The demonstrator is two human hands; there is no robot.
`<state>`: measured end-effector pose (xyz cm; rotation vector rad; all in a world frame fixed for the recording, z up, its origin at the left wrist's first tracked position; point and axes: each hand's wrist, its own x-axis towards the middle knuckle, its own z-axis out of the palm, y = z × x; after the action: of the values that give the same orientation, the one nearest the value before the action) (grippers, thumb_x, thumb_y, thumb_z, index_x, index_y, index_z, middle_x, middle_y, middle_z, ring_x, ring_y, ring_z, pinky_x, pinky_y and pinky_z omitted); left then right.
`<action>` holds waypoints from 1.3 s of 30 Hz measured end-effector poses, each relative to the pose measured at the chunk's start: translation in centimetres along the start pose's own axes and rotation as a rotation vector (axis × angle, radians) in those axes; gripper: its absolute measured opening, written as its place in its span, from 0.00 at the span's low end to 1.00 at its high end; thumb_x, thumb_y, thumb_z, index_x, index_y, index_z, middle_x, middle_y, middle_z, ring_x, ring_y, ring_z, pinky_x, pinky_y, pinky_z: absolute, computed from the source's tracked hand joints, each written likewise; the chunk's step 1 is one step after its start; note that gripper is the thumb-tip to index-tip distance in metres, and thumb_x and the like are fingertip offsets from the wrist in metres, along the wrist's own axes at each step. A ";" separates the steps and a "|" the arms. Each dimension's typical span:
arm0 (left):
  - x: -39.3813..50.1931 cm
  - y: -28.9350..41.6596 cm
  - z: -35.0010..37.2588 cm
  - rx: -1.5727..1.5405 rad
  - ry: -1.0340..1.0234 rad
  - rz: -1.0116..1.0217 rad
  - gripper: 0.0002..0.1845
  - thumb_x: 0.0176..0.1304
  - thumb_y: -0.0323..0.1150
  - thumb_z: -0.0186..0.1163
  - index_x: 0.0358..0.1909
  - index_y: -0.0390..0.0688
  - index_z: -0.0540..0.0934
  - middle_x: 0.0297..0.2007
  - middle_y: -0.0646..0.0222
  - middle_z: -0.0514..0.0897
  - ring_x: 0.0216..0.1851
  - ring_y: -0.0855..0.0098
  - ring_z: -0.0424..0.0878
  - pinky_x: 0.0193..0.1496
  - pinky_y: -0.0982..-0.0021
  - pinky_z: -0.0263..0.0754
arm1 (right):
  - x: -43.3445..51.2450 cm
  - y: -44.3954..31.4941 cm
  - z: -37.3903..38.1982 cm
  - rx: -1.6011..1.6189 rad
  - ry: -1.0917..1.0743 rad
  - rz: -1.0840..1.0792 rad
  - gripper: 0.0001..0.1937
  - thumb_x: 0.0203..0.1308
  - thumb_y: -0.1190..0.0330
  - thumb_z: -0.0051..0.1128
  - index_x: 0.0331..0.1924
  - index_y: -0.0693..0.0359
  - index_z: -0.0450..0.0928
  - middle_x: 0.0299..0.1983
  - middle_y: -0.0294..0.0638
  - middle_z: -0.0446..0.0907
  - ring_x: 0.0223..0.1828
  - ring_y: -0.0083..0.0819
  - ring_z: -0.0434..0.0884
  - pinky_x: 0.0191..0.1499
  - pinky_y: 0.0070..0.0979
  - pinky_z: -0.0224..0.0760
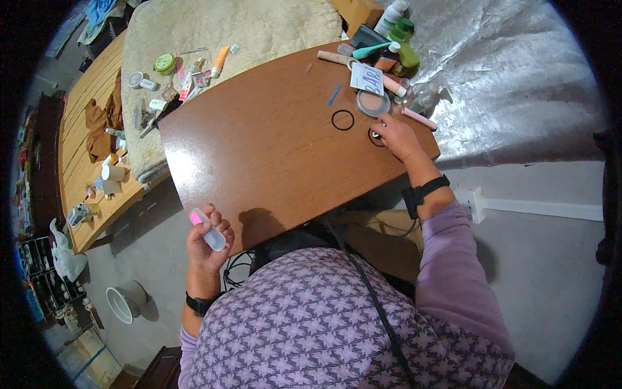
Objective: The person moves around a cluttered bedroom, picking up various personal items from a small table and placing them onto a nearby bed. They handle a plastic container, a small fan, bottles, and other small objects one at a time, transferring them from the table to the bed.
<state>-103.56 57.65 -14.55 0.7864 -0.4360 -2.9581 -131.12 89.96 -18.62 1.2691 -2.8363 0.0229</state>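
My left hand (210,236) is closed around a small translucent plastic case (214,238) with a pink part at its upper end, by the table's near left corner. At the right end of the brown wooden table (272,146), my right hand (393,136) has its fingertips together over a black ring-shaped band (373,138); a small whitish thing shows at the fingers, too small to name. Another black band (343,120) lies to the left. Just beyond my right fingers sits a round compact (373,103), partly under a card with writing (367,78). A pink tube (419,119) lies to the right.
Bottles (391,18), a teal-handled item (371,50) and other toiletries crowd the far right. A cream fleece cover (214,24) holds a green round tub (164,63), an orange tube (220,61) and small packets. A slatted wooden table (77,146) stands left; a white bucket (127,301) is on the floor.
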 end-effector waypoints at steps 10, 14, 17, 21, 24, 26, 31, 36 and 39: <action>0.8 -0.3 0.9 0.147 -0.018 0.008 0.22 0.43 0.31 0.52 0.44 0.39 0.63 0.36 0.64 0.71 0.37 0.68 0.70 0.41 0.66 0.67 | 1.8 -7.4 -4.5 0.789 0.122 0.010 0.10 0.44 0.69 0.49 0.33 0.62 0.67 0.27 0.40 0.72 0.23 0.31 0.73 0.24 0.23 0.67; 1.5 -1.5 2.5 0.232 -0.058 -0.096 0.26 0.40 0.33 0.55 0.45 0.37 0.61 0.43 0.61 0.67 0.45 0.66 0.66 0.47 0.67 0.63 | 3.3 -14.1 -5.9 1.695 -0.490 -0.049 0.13 0.47 0.64 0.49 0.35 0.63 0.67 0.24 0.36 0.70 0.19 0.21 0.70 0.20 0.16 0.66; 1.7 -1.7 3.4 0.315 -0.170 -0.203 0.27 0.40 0.33 0.55 0.45 0.36 0.60 0.42 0.61 0.68 0.45 0.65 0.66 0.46 0.68 0.63 | 4.2 -18.6 -5.9 1.571 -0.566 -0.190 0.16 0.45 0.61 0.50 0.36 0.63 0.67 0.25 0.35 0.71 0.20 0.25 0.71 0.21 0.19 0.67; 1.5 -1.8 3.2 0.410 -0.147 -0.163 0.25 0.43 0.35 0.54 0.45 0.38 0.62 0.38 0.64 0.70 0.38 0.68 0.70 0.41 0.67 0.67 | 4.9 -21.7 -5.0 1.586 -0.526 -0.131 0.19 0.43 0.68 0.50 0.42 0.63 0.63 0.26 0.40 0.72 0.23 0.25 0.72 0.23 0.20 0.67; 1.6 -1.8 2.6 0.262 -0.030 -0.170 0.23 0.44 0.32 0.53 0.44 0.38 0.62 0.35 0.64 0.71 0.32 0.70 0.70 0.32 0.72 0.67 | 4.5 -21.4 -4.4 1.713 -0.551 0.031 0.21 0.43 0.72 0.48 0.45 0.62 0.60 0.25 0.43 0.72 0.24 0.27 0.73 0.24 0.20 0.67; 1.6 -1.7 2.2 0.212 -0.038 -0.165 0.22 0.44 0.29 0.52 0.43 0.38 0.61 0.30 0.65 0.70 0.29 0.71 0.68 0.28 0.74 0.66 | 3.9 -19.4 -4.0 1.704 -0.428 -0.048 0.19 0.43 0.73 0.47 0.44 0.62 0.62 0.27 0.45 0.72 0.26 0.30 0.74 0.26 0.22 0.68; 1.1 -0.8 1.2 0.147 -0.021 -0.068 0.18 0.45 0.27 0.50 0.41 0.40 0.62 0.28 0.65 0.69 0.30 0.70 0.69 0.30 0.72 0.67 | 1.9 -8.4 -2.9 0.481 0.130 0.352 0.13 0.39 0.74 0.48 0.35 0.63 0.70 0.35 0.50 0.68 0.37 0.44 0.69 0.40 0.33 0.62; 1.1 -0.3 1.2 0.133 -0.018 -0.024 0.18 0.44 0.27 0.51 0.41 0.40 0.63 0.29 0.65 0.70 0.30 0.70 0.69 0.32 0.71 0.67 | -0.4 -4.2 -0.4 0.292 -0.052 0.713 0.12 0.37 0.74 0.48 0.32 0.61 0.69 0.34 0.48 0.68 0.37 0.43 0.68 0.39 0.34 0.62; 0.9 -0.5 1.5 0.143 -0.047 -0.045 0.19 0.43 0.27 0.51 0.41 0.39 0.62 0.28 0.65 0.69 0.30 0.69 0.69 0.32 0.71 0.68 | -0.1 -4.0 0.5 0.188 -0.130 0.653 0.09 0.38 0.74 0.47 0.29 0.61 0.68 0.33 0.47 0.69 0.35 0.44 0.69 0.36 0.35 0.63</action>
<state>-105.08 58.40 -13.86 0.7504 -0.6470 -3.0190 -128.13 87.37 -19.15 0.3123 -3.2826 0.2342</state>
